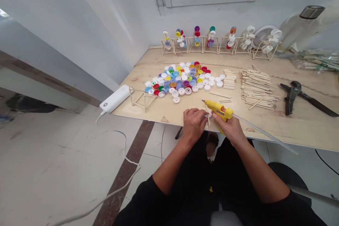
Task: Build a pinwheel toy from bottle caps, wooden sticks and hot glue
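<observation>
My right hand (233, 130) is wrapped round a yellow glue gun (218, 108), its nozzle pointing left and a long translucent glue stick (265, 133) trailing from its back. Close beside it, at the table's front edge, my left hand (194, 124) is closed, with thumb and fingertips at a thin wooden stick (208, 120) and a white bottle cap (209, 113). The stick lies across the cap; fingers of both hands partly cover the cap. Beyond the hands spreads a pile of coloured bottle caps (180, 84). Two loose sticks (220, 95) lie just behind the glue gun.
Wooden sticks (256, 90) are heaped at right, near black-handled cutters (292, 95). A stick frame (144, 100) stands at left beside a white power strip (116, 99). Several cap-and-stick models (197, 39) line the wall. A small fan (262, 37) and a bottle (299, 28) stand behind.
</observation>
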{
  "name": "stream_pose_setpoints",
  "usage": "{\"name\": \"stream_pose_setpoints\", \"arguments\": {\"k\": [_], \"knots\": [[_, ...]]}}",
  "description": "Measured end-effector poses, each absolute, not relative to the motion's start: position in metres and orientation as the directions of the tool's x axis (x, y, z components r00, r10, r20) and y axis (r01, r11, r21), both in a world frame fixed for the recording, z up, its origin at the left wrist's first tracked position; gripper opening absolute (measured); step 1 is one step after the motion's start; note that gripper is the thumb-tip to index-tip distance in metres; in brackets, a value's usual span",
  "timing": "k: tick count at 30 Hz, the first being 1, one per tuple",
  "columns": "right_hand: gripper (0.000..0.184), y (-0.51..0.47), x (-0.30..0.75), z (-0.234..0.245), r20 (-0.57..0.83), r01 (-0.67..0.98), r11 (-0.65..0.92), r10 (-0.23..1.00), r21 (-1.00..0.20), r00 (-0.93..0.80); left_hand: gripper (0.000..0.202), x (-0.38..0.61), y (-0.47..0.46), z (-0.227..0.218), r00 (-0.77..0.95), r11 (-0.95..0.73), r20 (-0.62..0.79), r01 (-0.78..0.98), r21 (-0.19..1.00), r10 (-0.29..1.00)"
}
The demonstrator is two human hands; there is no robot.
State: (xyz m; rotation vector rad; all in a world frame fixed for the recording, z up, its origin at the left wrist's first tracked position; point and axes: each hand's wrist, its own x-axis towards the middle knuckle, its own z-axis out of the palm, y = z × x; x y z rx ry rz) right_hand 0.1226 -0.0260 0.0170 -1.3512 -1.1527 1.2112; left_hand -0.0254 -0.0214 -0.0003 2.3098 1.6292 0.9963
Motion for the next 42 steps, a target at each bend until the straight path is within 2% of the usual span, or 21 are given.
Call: {"name": "stream_pose_setpoints", "arguments": {"k": [18,26,32,35,39,42], "knots": [[0.043,-0.028,0.12,0.016,-0.029,0.129,-0.038,0.997,-0.991,0.072,0.01,-0.021,-0.023,0.001,0.187,-0.413,0.472,0.798,0.439,0.862],[0.045,-0.033,0.122,0.022,-0.091,0.025,-0.092,0.994,-0.995,0.069,0.018,-0.027,-0.026,0.005,0.179,-0.406,0.461,0.79,0.459,0.869],[0.047,-0.039,0.13,0.025,-0.127,-0.009,-0.128,0.972,-0.992,0.196,0.022,-0.033,-0.036,0.004,0.083,-0.354,0.492,0.796,0.49,0.867],[0.047,-0.04,0.134,0.025,-0.118,-0.008,-0.119,0.968,-0.993,0.22,0.021,-0.031,-0.038,0.003,0.073,-0.347,0.526,0.827,0.443,0.848],[0.047,-0.042,0.137,0.024,-0.115,0.001,-0.118,0.973,-0.993,0.198,0.027,-0.027,-0.04,0.002,0.176,-0.394,0.547,0.865,0.311,0.818],[0.048,-0.044,0.137,0.023,-0.112,-0.011,-0.112,0.971,-0.994,0.21,0.031,-0.026,-0.04,0.002,0.225,-0.404,0.524,0.878,0.257,0.821]]}}
